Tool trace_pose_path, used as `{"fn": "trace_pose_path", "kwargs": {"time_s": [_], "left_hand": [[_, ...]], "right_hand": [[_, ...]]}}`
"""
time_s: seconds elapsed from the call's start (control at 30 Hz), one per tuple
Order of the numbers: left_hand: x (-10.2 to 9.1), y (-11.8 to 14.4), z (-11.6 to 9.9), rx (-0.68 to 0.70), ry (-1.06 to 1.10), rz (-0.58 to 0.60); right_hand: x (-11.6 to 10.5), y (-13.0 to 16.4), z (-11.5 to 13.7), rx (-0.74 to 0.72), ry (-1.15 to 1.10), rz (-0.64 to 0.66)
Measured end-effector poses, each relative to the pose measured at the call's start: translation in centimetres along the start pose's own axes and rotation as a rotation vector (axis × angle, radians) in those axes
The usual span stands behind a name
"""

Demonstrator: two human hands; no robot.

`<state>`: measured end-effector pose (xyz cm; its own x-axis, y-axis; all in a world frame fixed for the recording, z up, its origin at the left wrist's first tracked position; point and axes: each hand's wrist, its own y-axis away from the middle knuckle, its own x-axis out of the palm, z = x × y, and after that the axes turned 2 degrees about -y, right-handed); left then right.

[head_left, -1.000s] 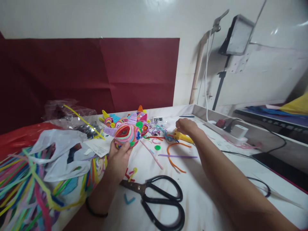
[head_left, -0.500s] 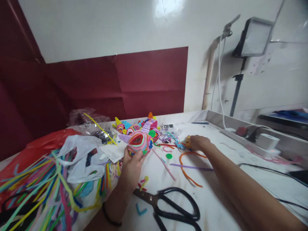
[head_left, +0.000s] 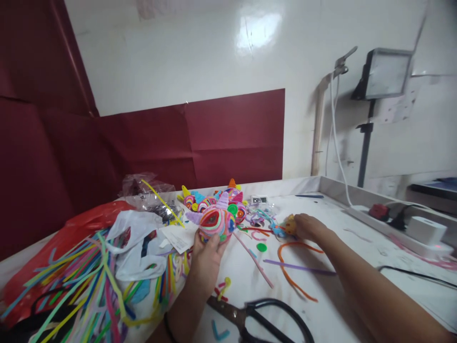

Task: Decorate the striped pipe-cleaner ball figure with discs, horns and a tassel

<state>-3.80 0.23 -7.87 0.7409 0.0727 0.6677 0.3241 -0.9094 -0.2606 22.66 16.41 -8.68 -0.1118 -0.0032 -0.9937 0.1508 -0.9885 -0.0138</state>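
Note:
My left hand grips a round ball of coiled pipe cleaners, pink with green, orange and blue rings, just above the white table. My right hand reaches out to the right of it and is closed around a yellow tool, most of which the fingers hide. Between the hands lie loose bent pieces, a green disc, an orange pipe cleaner and a purple one. More coiled pieces with horns sit behind the ball.
A heap of coloured pipe cleaners and plastic bags fill the left. Black scissors lie at the near edge. A power strip with cables runs along the right rim, with a lamp stand behind it.
The camera has tilted upward, so everything sits lower in view. My right hand has dropped onto the yellow tool and closed around it. My left hand keeps the ball.

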Motion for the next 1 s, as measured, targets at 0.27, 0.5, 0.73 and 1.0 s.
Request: {"fn": "trace_pose_path", "kwargs": {"time_s": [0.27,0.5,0.73,1.0], "left_hand": [[0.0,0.0,-0.1,0.026,-0.013,-0.003],[-0.2,-0.3,-0.2,0.040,-0.025,-0.006],[-0.7,-0.6,-0.4,0.051,-0.083,0.005],[0.7,-1.0,-0.8,0.123,-0.132,0.009]], "right_hand": [[-3.6,0.5,1.0,-0.050,0.000,-0.093],[-8.4,3.4,1.9,-0.210,-0.216,-0.340],[-10.1,5.7,2.0,-0.340,-0.979,-0.277],[-11.2,8.0,3.3,-0.513,-1.437,-0.240]]}}
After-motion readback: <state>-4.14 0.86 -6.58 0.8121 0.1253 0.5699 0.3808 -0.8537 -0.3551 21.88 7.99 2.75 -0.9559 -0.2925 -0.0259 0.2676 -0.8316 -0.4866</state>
